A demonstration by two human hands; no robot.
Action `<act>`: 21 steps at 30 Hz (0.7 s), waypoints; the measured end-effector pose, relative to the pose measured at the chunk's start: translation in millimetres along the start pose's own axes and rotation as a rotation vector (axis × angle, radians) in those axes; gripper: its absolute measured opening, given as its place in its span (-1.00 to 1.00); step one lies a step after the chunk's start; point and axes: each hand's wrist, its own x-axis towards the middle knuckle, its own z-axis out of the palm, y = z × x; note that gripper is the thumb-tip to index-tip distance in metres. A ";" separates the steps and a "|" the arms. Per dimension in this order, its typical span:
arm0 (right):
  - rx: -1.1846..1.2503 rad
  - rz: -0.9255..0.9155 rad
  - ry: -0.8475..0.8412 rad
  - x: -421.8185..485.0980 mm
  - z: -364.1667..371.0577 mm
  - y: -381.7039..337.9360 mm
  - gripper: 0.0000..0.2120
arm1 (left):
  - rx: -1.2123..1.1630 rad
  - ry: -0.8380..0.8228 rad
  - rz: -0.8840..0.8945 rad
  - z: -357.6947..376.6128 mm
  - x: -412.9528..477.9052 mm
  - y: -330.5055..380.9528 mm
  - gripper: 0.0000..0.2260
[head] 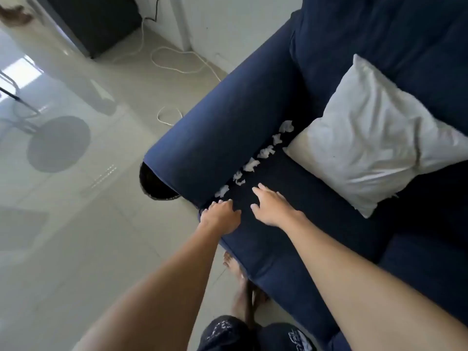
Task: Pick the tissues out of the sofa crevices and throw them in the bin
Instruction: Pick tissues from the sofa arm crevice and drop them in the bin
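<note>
Several crumpled white tissues (250,164) sit in a row along the crevice between the navy sofa's armrest (210,138) and its seat cushion (291,198). My left hand (219,216) rests at the front end of that crevice, fingers curled down onto the fabric, just below the nearest tissue (221,191). My right hand (272,205) lies flat on the seat cushion with fingers spread, a short way right of the tissues. Neither hand holds anything that I can see. A dark bin (154,183) stands on the floor, mostly hidden behind the armrest's front end.
A white pillow (374,138) leans on the seat against the backrest. On the glossy tiled floor lie a white cable (177,59) and a fan's round base (59,144). My bare feet (243,287) stand by the sofa's front edge.
</note>
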 end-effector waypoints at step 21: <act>-0.184 -0.128 -0.103 180.7 66.7 44.8 -0.46 | -0.302 0.242 -0.195 90.1 134.8 -23.4 -0.46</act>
